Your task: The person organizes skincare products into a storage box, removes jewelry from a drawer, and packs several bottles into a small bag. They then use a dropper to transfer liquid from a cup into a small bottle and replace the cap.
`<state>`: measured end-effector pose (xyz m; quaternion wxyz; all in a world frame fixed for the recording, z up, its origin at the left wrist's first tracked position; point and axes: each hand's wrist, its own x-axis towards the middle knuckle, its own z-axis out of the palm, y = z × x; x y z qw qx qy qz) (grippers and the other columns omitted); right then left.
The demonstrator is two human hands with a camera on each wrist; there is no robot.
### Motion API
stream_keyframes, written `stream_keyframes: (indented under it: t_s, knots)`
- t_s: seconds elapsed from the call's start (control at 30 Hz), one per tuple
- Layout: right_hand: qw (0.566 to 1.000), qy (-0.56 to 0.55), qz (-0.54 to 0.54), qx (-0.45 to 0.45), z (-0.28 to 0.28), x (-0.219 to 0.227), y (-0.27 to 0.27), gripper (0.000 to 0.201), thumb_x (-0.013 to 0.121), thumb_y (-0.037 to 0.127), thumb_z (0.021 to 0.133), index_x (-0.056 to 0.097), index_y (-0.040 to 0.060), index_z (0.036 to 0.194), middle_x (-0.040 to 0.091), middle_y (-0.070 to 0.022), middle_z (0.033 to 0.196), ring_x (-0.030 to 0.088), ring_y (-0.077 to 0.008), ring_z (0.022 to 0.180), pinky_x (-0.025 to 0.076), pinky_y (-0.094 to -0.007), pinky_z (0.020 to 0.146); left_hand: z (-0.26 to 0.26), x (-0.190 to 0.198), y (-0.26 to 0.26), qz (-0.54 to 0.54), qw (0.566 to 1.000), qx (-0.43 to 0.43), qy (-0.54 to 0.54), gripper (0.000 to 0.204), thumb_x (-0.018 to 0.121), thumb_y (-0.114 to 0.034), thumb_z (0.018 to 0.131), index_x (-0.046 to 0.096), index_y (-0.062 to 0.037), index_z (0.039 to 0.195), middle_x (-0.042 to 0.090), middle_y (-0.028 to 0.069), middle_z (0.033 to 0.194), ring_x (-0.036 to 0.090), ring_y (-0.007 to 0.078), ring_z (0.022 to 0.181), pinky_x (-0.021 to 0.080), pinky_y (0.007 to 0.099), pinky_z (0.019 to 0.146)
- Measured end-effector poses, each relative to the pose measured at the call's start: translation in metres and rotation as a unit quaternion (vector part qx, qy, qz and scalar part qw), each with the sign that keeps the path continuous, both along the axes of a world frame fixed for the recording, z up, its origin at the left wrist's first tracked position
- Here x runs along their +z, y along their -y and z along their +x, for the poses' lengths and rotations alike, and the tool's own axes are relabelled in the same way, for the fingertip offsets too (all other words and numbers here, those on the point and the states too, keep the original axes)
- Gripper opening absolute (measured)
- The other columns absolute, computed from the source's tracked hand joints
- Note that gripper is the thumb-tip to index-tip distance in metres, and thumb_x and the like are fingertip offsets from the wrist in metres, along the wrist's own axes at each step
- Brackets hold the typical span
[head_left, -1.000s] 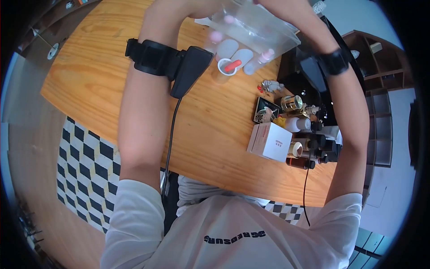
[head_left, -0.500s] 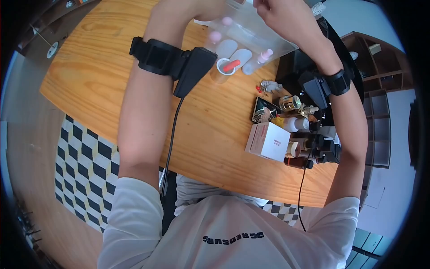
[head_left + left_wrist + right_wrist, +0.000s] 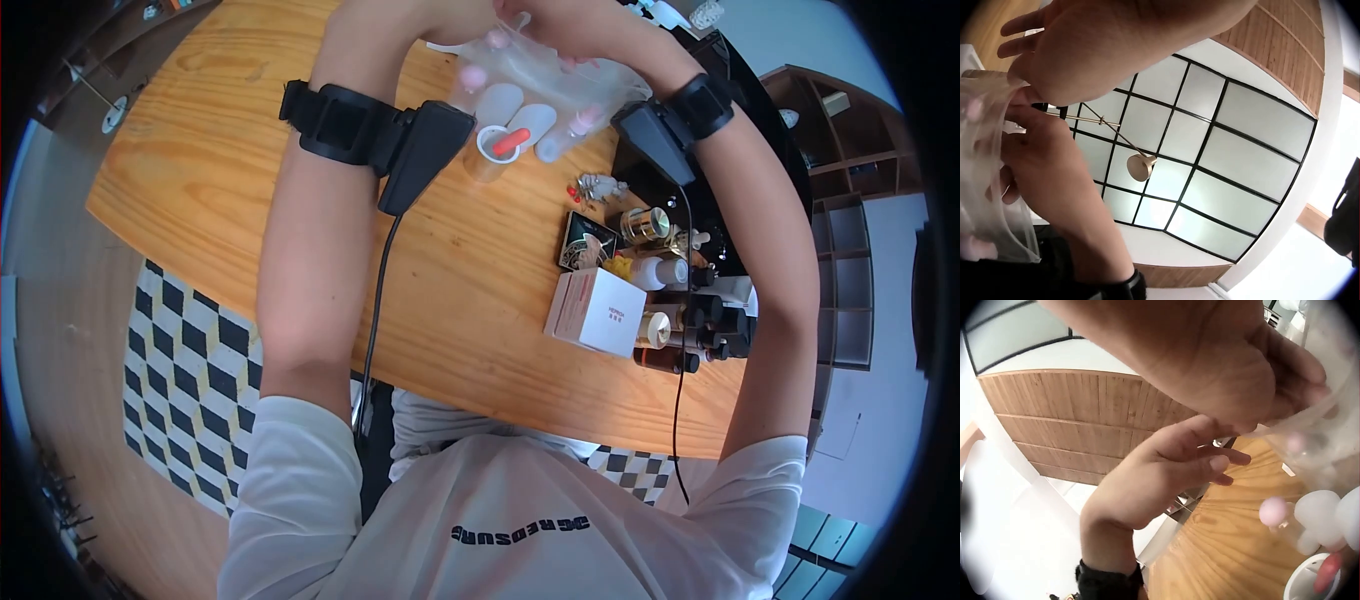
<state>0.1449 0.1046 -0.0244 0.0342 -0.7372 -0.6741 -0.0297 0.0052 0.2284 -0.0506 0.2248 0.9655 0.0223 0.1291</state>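
A translucent plastic bag [image 3: 540, 65] stands at the far side of the wooden table, its mouth toward me. My right hand [image 3: 1210, 375] grips its rim, with fingers showing through the plastic in the left wrist view. Close beside the rim is my left hand [image 3: 1141, 481], its fingers and thumb extended; its index finger is partly hidden behind the right hand. Under and beside the bag stand a bottle with a round pink top [image 3: 472, 78], two rounded whitish containers [image 3: 500, 103], a clear bottle with a pink neck [image 3: 570, 135] and a white cup [image 3: 485, 160] with a red-orange stick in it.
To the right, a white box [image 3: 597, 312] stands against several cosmetic bottles and jars [image 3: 690, 320]. A small black tray [image 3: 588, 240] and a silvery trinket [image 3: 602, 187] lie behind it. Black furniture [image 3: 735, 220] borders the table's right side. Cables run from both wrist devices.
My right hand first lifts off the bag with curled fingers, then comes back left to its rim. The bag's mouth is bunched and shifted toward the left hand. The left arm barely moves.
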Motion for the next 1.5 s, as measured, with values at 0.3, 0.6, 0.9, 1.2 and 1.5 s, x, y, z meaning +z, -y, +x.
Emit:
stream_keyframes:
  t_s: [0.3, 0.6, 0.9, 1.2, 1.5]
  knots:
    - [0.995, 0.07, -0.072, -0.005, 0.019, -0.036, -0.014, 0.023, 0.063, 0.021, 0.092, 0.066, 0.0063, 0.109, 0.073, -0.0229, 0.095, 0.072, -0.0413, 0.092, 0.057, -0.0495, 0.079, 0.002, -0.003, -0.003, 0.008, 0.999, 0.046, -0.021, 0.026, 0.059, -0.016, 0.092, 0.072, 0.0015, 0.106, 0.073, 0.0285, 0.105, 0.07, 0.0416, 0.102, 0.054, 0.0457, 0.087]
    - [0.991, 0.108, 0.065, -0.038, 0.015, 0.043, 0.02, 0.028, 0.069, 0.026, 0.085, 0.076, 0.0035, 0.101, 0.073, -0.0228, 0.084, 0.072, -0.0381, 0.078, 0.058, -0.045, 0.069, 0.013, -0.012, -0.012, 0.015, 0.997, 0.072, -0.015, 0.037, 0.054, -0.028, 0.096, 0.07, 0.0036, 0.109, 0.072, 0.0292, 0.105, 0.07, 0.0407, 0.101, 0.053, 0.046, 0.085]
    - [0.993, -0.015, 0.115, -0.034, -0.049, 0.075, 0.058, 0.023, 0.071, 0.016, 0.088, 0.074, -0.0025, 0.101, 0.073, -0.0156, 0.079, 0.069, -0.0263, 0.071, 0.056, -0.037, 0.07, 0.017, -0.02, -0.025, -0.025, 0.985, -0.123, 0.122, 0.033, 0.053, -0.016, 0.095, 0.07, -0.0005, 0.119, 0.072, 0.0247, 0.115, 0.068, 0.04, 0.107, 0.053, 0.0428, 0.093]
    - [0.994, 0.106, -0.013, 0.033, -0.064, 0.002, -0.007, 0.02, 0.064, 0.022, 0.086, 0.075, 0.004, 0.087, 0.074, -0.0191, 0.083, 0.074, -0.0363, 0.082, 0.057, -0.0484, 0.078, -0.032, 0.025, 0.004, -0.02, 0.979, 0.077, 0.186, 0.054, 0.052, 0.013, 0.076, 0.069, -0.0008, 0.125, 0.071, 0.0252, 0.117, 0.065, 0.0368, 0.117, 0.051, 0.0393, 0.099]
    - [0.988, 0.11, -0.079, 0.068, -0.054, -0.017, -0.017, 0.03, 0.064, 0.026, 0.087, 0.078, 0.0057, 0.104, 0.076, -0.019, 0.094, 0.074, -0.0361, 0.09, 0.058, -0.0456, 0.081, -0.032, 0.035, 0.01, -0.032, 0.967, 0.047, 0.247, 0.047, 0.045, 0.01, 0.081, 0.069, 0.0013, 0.12, 0.07, 0.0273, 0.114, 0.066, 0.0389, 0.108, 0.051, 0.0389, 0.094]
